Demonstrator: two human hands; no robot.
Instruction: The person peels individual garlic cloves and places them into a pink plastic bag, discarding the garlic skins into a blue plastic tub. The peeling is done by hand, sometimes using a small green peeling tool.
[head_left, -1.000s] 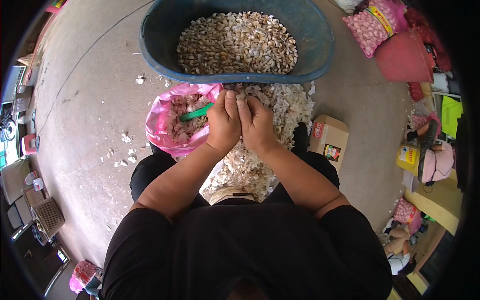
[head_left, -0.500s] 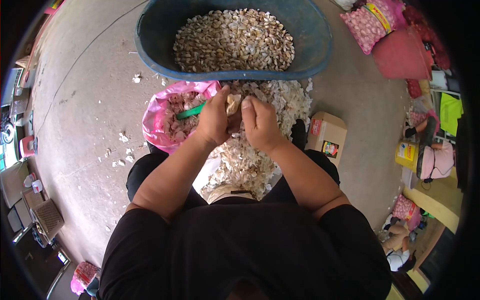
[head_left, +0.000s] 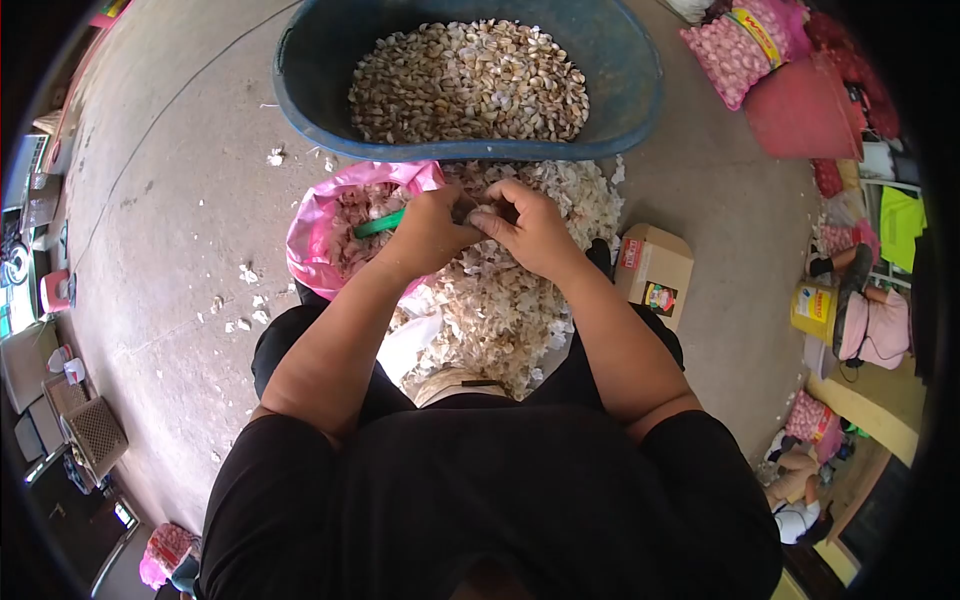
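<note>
My left hand is closed, its fingertips meeting those of my right hand over the pile of skins. A green handle juts out leftward from beneath it, across the bag; its other end is hidden. My right hand curls inward, thumb and fingers pinched on a garlic bulb, mostly covered by the fingers of both hands. Left of them, an open pink bag holds garlic bulbs. Papery garlic skins lie heaped beneath my hands and between my legs.
Just ahead stands a blue tub with many garlic cloves. A cardboard box sits at right. Farther right are a filled pink mesh sack, a red tub, a yellow container and other people. Skin scraps dot the floor.
The pale brown bulb that showed between my hands is now mostly covered. My right hand has turned from a fist with thumb up to a pinch, fingers reaching toward the left hand.
</note>
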